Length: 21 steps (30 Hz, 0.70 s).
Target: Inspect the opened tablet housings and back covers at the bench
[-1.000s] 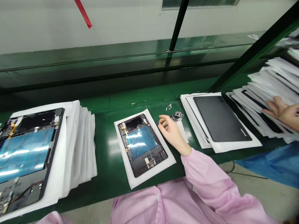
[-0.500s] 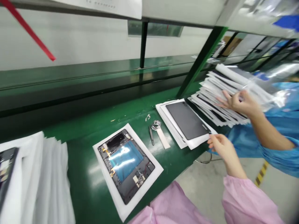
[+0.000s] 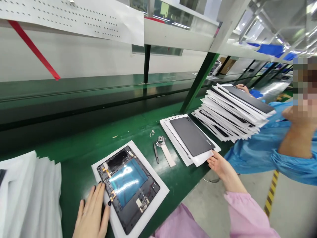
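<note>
Head view: opened tablet (image 3: 128,186) lies between hands (image 3: 90,211).

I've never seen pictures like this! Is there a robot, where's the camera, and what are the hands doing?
No robot here, just a person's two bare hands. The camera is worn on that person's head, looking forward and down.

On the green table lies an opened tablet, its insides showing, on a white sheet. Beside it are what look like tweezers and a white strip. Further right is a closed dark tablet, then a tall stack of white sheets with dark, flat things between them.

The left hand is spread at the opened tablet's left edge. The right hand touches the near corner of the sheet under the closed dark tablet; whether it grips is hard to tell. The blue sleeve is another person's.
</note>
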Each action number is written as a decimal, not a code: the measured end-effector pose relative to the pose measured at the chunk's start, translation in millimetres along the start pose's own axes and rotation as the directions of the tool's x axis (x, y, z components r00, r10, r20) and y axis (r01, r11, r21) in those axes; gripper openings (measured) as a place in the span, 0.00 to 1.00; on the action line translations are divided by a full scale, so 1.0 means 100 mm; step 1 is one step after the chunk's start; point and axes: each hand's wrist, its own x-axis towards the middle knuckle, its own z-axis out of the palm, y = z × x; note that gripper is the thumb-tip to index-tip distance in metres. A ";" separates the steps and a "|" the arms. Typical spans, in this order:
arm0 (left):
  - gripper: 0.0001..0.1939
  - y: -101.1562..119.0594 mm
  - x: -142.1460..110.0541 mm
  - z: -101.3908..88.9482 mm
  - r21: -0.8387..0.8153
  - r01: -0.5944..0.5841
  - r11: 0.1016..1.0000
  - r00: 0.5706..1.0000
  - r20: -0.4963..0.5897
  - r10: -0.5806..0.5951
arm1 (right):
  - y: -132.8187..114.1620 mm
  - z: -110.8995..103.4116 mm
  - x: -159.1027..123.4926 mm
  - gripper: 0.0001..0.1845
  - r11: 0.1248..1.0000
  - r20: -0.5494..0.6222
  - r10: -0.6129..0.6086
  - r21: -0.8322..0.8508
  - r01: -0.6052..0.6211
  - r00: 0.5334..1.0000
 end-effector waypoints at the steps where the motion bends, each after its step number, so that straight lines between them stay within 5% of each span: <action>1: 0.37 -0.01 0.01 0.00 0.016 0.000 1.000 1.000 0.007 -0.001 | -0.01 0.00 0.00 0.12 1.000 0.005 -0.012 0.017 0.012 1.000; 7: 0.30 0.02 0.13 -0.12 0.096 -0.035 0.995 0.996 -0.074 0.043 | -0.07 0.04 -0.08 0.07 0.990 -0.113 -0.129 0.038 0.134 0.985; 11: 0.30 0.14 0.21 -0.26 0.017 0.109 0.994 0.994 0.007 -0.109 | -0.22 0.12 -0.14 0.11 0.965 -0.226 -0.230 0.071 0.251 0.947; 21: 0.24 0.35 0.30 -0.56 -0.283 0.277 0.918 0.957 -0.003 -0.290 | -0.61 0.77 -0.49 0.07 0.948 -0.112 -0.214 0.216 0.234 0.970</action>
